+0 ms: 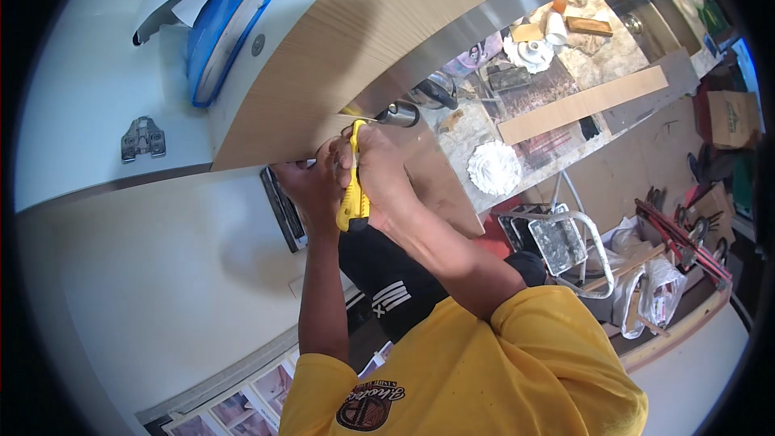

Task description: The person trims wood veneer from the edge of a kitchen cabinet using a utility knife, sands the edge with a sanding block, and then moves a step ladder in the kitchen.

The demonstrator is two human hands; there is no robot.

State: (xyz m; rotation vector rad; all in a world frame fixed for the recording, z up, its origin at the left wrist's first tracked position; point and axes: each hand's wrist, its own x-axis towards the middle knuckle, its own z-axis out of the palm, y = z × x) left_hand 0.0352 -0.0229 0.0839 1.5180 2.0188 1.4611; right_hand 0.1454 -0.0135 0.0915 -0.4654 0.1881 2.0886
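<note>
A yellow snap-off utility knife (353, 194) with a dark end is in my right hand (381, 173), whose fingers are closed round its handle. The knife's upper end is at the lower edge of a light wood-grain cabinet panel (299, 89). Close beside it, my left hand (308, 192) is raised to the same panel edge. Its fingertips are largely hidden behind the right hand and the knife, so I cannot see what they grip. A shiny metal cylinder (400, 115) shows just right of my right hand.
A metal hinge (144, 140) and a blue-edged book-like object (230, 36) are in the white cabinet at left. On the cluttered worktop lie a long wood-grain strip (585, 103) and a white ruffled object (494, 168), near a sink (654, 20). A metal-framed step stool (593, 250) stands below.
</note>
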